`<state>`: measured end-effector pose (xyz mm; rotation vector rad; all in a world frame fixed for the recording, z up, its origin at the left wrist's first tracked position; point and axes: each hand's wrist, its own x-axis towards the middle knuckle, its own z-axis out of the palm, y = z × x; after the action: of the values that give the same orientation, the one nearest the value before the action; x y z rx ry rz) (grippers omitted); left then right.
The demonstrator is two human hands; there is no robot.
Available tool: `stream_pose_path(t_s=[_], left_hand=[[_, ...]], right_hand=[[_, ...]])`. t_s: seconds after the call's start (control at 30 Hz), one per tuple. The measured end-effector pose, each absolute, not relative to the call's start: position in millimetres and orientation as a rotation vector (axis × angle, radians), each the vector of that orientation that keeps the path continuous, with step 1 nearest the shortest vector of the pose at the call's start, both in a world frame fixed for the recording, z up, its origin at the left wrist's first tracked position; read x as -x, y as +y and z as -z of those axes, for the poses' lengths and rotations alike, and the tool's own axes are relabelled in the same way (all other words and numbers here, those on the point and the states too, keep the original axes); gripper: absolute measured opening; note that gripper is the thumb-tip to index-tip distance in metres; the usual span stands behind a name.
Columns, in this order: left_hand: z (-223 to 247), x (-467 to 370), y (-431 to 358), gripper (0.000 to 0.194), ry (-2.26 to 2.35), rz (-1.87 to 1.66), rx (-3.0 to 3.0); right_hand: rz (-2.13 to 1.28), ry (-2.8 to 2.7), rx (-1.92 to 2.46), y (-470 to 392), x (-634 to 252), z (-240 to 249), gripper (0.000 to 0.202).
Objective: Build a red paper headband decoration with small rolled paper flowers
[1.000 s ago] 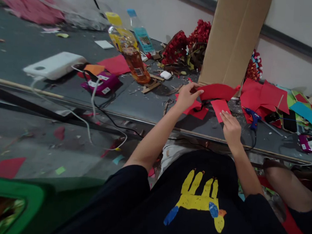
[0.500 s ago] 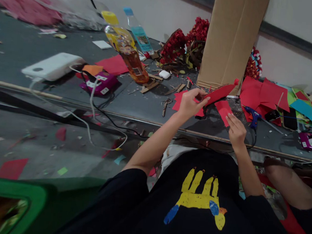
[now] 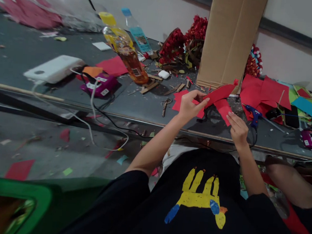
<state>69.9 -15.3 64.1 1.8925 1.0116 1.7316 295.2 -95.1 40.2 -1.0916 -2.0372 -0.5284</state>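
My left hand (image 3: 191,104) pinches the near end of a curved red strip (image 3: 219,93), which has a small red knob at its far tip. My right hand (image 3: 237,129) grips a flat red paper piece (image 3: 223,110) by its lower corner. The upper end of that paper meets the underside of the curved strip; whether the two are joined I cannot tell. Beneath and behind my left hand, more red paper (image 3: 180,101) lies on the grey table (image 3: 151,104). A blue glue gun (image 3: 254,115) rests just right of my right hand.
A tall cardboard piece (image 3: 231,40) stands behind my hands. Leftward are a yellow-capped bottle (image 3: 126,51), a purple power socket (image 3: 100,85) and a white power bank (image 3: 54,68) with cables. Red sheets (image 3: 263,93) lie at right. Another person's leg (image 3: 292,182) shows lower right.
My right hand has brought the red paper up against the curved strip, closing the small gap between them. My left hand keeps its hold. The view has shifted slightly.
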Motion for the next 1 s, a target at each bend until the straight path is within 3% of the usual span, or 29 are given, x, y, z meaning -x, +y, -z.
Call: stream_pose_path(t_s=[1.0], left_hand=[[-77.1,-71.8,-26.2,0.022,1.025,-1.722,-1.803]], right_hand=[[0.459,-2.234,1.072,-116.2,-293.0,-60.4,0.042]])
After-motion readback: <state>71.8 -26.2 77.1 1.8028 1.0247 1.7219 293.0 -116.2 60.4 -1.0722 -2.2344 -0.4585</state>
